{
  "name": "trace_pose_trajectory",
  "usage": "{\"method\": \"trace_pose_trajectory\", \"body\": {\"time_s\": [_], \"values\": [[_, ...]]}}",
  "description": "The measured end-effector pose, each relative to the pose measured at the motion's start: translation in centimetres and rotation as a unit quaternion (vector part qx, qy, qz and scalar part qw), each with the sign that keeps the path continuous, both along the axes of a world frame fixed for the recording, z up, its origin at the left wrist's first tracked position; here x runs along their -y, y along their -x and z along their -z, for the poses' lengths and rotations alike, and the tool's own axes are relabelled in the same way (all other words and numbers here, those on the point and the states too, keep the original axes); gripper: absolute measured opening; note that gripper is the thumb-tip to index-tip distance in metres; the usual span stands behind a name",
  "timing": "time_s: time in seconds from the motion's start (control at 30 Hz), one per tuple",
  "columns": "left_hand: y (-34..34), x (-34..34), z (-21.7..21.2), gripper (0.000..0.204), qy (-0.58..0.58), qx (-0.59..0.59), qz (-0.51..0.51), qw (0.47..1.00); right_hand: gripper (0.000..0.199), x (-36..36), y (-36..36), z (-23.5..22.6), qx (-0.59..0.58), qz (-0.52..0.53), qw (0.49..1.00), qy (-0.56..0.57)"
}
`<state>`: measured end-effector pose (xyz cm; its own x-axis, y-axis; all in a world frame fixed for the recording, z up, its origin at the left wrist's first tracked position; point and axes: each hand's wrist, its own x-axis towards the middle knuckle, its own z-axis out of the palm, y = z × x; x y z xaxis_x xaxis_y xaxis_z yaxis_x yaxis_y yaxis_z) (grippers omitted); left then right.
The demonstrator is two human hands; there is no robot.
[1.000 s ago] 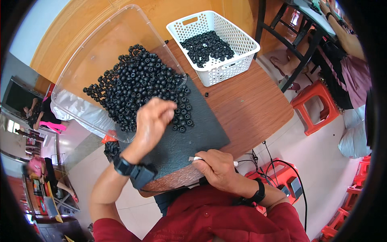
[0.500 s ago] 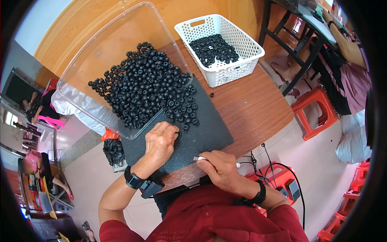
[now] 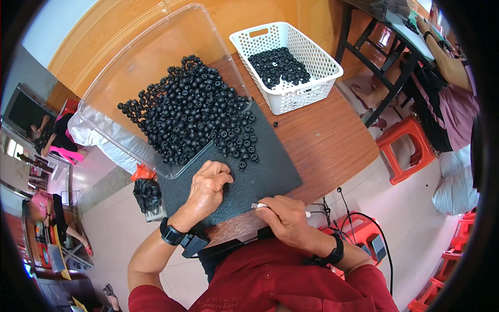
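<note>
Left hand (image 3: 208,184) pulled back off black rings (image 3: 195,114) — fist closed, right hand (image 3: 283,218) unmoved

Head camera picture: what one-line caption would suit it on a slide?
Left hand closed beside a pile of black rings, right hand gripping a thin white tool, white basket behind.

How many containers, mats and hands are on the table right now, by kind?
White basket: 1
Clear plastic bin: 1
Dark mat: 1
Left hand: 1
Right hand: 1
Total: 5
The loose black rings are too many to count.
</note>
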<state>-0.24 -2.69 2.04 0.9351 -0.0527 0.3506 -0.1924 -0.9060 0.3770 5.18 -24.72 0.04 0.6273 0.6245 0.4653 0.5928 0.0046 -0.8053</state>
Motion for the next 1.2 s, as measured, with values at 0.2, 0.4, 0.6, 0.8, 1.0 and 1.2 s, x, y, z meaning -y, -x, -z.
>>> {"method": "trace_pose_trajectory", "body": {"time_s": [0.2,0.4,0.6,0.8,1.0,1.2], "values": [[0.6,1.3,0.3,0.015,0.05,0.082,-0.095,0.991,0.012,-0.5,0.1,-0.1,0.003,-0.009,1.0,-0.012],[0.9,1.4,1.7,0.017,0.03,-0.034,-0.167,0.985,0.012,-0.5,0.4,-0.1,0.002,-0.011,1.0,-0.013],[1.8,1.7,1.8,0.014,0.0,0.003,-0.147,0.989,0.013,-0.6,0.5,-0.4,0.011,-0.013,1.0,0.004],[4.3,2.4,-0.2,0.015,0.566,-0.044,-0.167,0.806,0.012,-1.7,0.1,-1.5,0.038,-0.004,0.999,-0.013],[5.6,3.7,-1.4,0.026,0.678,0.01,-0.116,0.726,0.014,-3.7,0.5,-2.8,0.051,-0.005,0.997,-0.05],[5.8,4.8,-2.2,0.026,0.723,0.039,-0.078,0.685,0.015,-4.5,0.9,-2.9,0.066,0.005,0.996,-0.061]]}}
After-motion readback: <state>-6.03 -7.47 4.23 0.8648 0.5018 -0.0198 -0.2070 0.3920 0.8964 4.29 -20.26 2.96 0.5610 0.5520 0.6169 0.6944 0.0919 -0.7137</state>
